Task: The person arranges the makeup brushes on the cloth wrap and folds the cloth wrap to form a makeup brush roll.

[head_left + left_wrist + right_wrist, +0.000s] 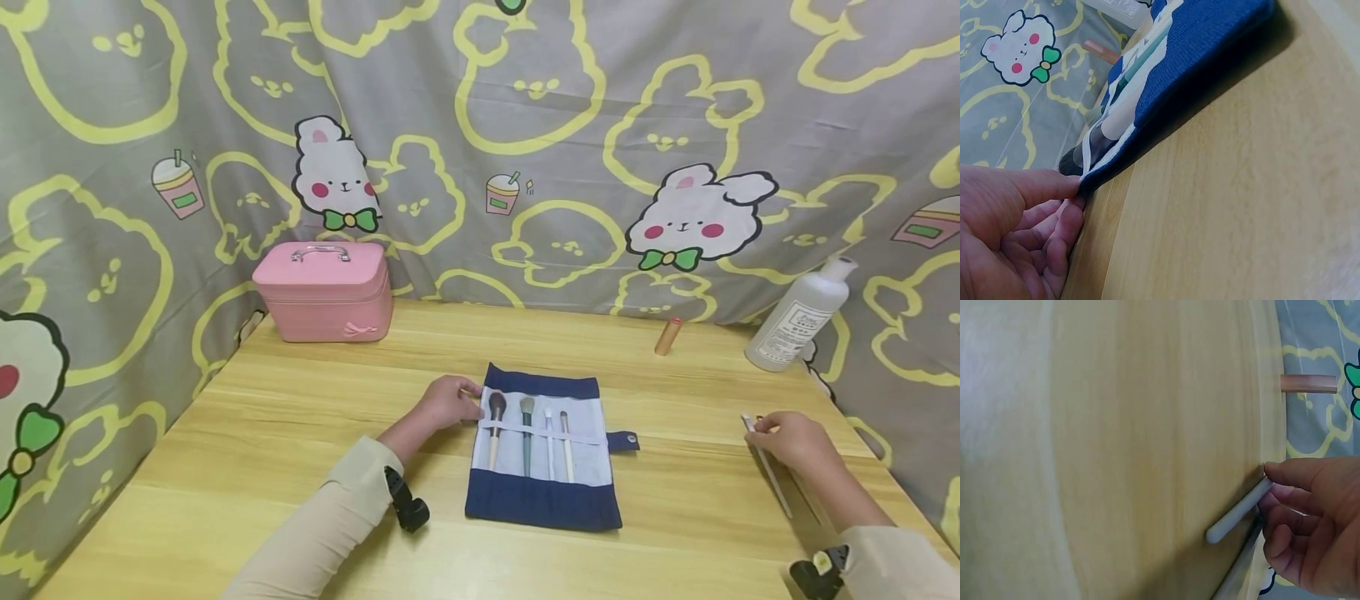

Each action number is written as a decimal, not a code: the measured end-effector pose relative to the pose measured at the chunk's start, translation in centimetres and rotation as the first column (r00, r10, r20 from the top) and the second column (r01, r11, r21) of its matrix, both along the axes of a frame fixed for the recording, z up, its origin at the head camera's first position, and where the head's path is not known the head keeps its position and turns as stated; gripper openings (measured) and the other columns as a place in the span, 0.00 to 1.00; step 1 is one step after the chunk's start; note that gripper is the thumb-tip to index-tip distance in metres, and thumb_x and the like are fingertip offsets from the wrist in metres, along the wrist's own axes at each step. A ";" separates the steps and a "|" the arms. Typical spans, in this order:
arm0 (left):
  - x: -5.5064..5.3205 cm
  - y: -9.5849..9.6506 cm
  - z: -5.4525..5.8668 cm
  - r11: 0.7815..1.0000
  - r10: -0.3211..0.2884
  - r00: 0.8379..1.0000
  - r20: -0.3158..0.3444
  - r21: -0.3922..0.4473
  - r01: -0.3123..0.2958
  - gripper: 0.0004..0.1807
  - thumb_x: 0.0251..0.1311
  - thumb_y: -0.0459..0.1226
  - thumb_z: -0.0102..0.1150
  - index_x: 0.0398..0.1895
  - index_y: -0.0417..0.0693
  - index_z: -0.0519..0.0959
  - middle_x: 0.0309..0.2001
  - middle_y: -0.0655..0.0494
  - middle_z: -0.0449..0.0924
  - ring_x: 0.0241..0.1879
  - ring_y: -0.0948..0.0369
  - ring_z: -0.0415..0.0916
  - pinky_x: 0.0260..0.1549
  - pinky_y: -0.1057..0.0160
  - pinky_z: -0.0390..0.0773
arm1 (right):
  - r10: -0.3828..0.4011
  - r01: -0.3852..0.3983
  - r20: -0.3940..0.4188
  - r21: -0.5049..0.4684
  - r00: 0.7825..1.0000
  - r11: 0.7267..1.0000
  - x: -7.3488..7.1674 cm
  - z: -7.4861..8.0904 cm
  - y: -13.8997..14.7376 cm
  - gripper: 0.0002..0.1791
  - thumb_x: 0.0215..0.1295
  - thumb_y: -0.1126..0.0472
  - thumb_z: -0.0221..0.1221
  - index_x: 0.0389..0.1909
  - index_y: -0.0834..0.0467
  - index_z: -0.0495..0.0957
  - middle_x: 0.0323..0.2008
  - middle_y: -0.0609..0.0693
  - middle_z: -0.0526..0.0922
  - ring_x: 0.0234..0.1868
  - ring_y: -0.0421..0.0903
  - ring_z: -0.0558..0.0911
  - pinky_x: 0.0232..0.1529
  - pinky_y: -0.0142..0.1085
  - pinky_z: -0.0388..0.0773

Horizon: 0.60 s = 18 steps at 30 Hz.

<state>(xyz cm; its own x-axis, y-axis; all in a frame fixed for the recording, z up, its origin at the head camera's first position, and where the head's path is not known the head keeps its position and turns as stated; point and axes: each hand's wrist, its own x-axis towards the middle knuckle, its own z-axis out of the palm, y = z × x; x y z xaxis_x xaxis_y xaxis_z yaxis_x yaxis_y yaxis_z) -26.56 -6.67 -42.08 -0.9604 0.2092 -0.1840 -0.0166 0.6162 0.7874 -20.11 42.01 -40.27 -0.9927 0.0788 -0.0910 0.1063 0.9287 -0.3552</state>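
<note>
Steadying the brush roll (542, 504): the left hand (448, 402) pinches its left edge between thumb and forefinger.
Brush roll: laid open on the table (225, 467), with its snap strap (622, 442) sticking out to the right.
Brushes inside: a fluffy dark brush (497, 407), a green-handled brush (527, 446), a white brush (549, 433) and a small brown-tipped brush (566, 433) lie side by side under the elastic band (512, 428); pale lining shows to their right.
Loose pair: a pale rod (1238, 511) and a darker rod (1240, 557), well to the right of the roll; probably brushes.
Right hand (797, 437): thumb and forefinger nip the pale rod near its far end; whether they also touch the darker rod, I cannot tell.
Step in hand: apparently picking up one loose brush while the roll is held in place.
Next move: likely calls for lifting the pale rod clear of its neighbour, bringing it left to the roll and threading it under the elastic without dragging the cloth.
Beyond the roll: a pink case (330, 304) to its left, a small tube (667, 337) to its right, a bottle (801, 317) farther right.
</note>
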 end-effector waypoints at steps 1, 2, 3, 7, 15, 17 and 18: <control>0.0 0.0 0.0 1.000 0.001 1.000 0.001 0.001 -0.001 0.18 0.47 0.34 0.68 0.44 0.43 0.80 0.24 0.55 0.78 0.22 0.60 0.75 0.24 0.64 0.71 | -0.005 0.005 0.005 0.001 1.000 1.000 0.1 0.0 -0.1 0.17 0.56 0.55 0.60 0.31 0.69 0.77 0.25 0.57 0.75 0.25 0.50 0.71 0.24 0.39 0.65; 0.1 0.0 0.1 1.000 0.003 1.000 0.002 0.002 -0.003 0.18 0.47 0.33 0.68 0.44 0.43 0.80 0.24 0.55 0.78 0.22 0.60 0.75 0.23 0.64 0.71 | -0.008 0.008 0.009 -0.002 1.000 1.000 0.1 0.0 -0.1 0.17 0.56 0.55 0.60 0.31 0.68 0.76 0.24 0.56 0.74 0.25 0.50 0.70 0.24 0.39 0.65; 0.1 0.0 0.1 1.000 0.004 1.000 0.002 0.003 -0.004 0.18 0.47 0.33 0.68 0.44 0.43 0.80 0.24 0.55 0.78 0.22 0.60 0.74 0.23 0.64 0.71 | -0.012 0.012 0.011 -0.006 1.000 1.000 0.1 0.0 -0.1 0.17 0.56 0.55 0.61 0.31 0.68 0.76 0.24 0.55 0.74 0.25 0.50 0.70 0.23 0.38 0.65; 0.1 0.0 0.1 1.000 0.006 1.000 0.000 0.007 -0.006 0.18 0.47 0.33 0.68 0.44 0.43 0.80 0.24 0.55 0.78 0.22 0.60 0.74 0.23 0.64 0.71 | -0.030 0.030 0.006 -0.007 1.000 1.000 0.2 0.2 -0.4 0.16 0.54 0.55 0.62 0.30 0.68 0.77 0.25 0.55 0.74 0.26 0.50 0.70 0.23 0.37 0.64; 0.2 0.0 0.2 1.000 0.004 1.000 0.000 0.010 -0.004 0.18 0.46 0.32 0.68 0.44 0.42 0.80 0.24 0.54 0.78 0.22 0.60 0.74 0.22 0.65 0.71 | -0.025 0.022 -0.068 -0.035 0.997 0.999 -0.1 0.8 -1.7 0.20 0.54 0.53 0.62 0.35 0.69 0.78 0.32 0.65 0.78 0.30 0.56 0.76 0.25 0.41 0.69; 0.2 0.0 0.3 1.000 0.007 1.000 0.000 0.013 -0.007 0.18 0.46 0.32 0.69 0.43 0.42 0.80 0.24 0.54 0.78 0.22 0.60 0.74 0.22 0.65 0.71 | -0.025 0.019 -0.098 -0.066 0.995 0.998 -0.3 1.3 -2.8 0.22 0.56 0.52 0.61 0.38 0.69 0.77 0.31 0.64 0.79 0.30 0.55 0.77 0.25 0.40 0.70; 0.2 0.0 0.3 1.000 0.006 1.000 -0.002 0.014 -0.006 0.18 0.46 0.32 0.69 0.43 0.42 0.80 0.24 0.54 0.78 0.21 0.60 0.74 0.22 0.65 0.71 | -0.024 0.014 -0.118 -0.081 0.993 0.997 -0.4 1.6 -3.4 0.22 0.57 0.52 0.60 0.40 0.69 0.77 0.31 0.64 0.80 0.29 0.54 0.77 0.24 0.40 0.70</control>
<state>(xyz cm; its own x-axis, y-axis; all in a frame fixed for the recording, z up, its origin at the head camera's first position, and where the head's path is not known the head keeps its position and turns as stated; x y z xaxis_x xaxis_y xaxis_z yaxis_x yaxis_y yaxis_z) -26.37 -6.70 -41.81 -0.9620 0.2055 -0.1796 -0.0193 0.6052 0.7959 -20.52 38.58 -38.62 -0.9953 0.0950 0.0209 0.0762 0.8949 -0.4396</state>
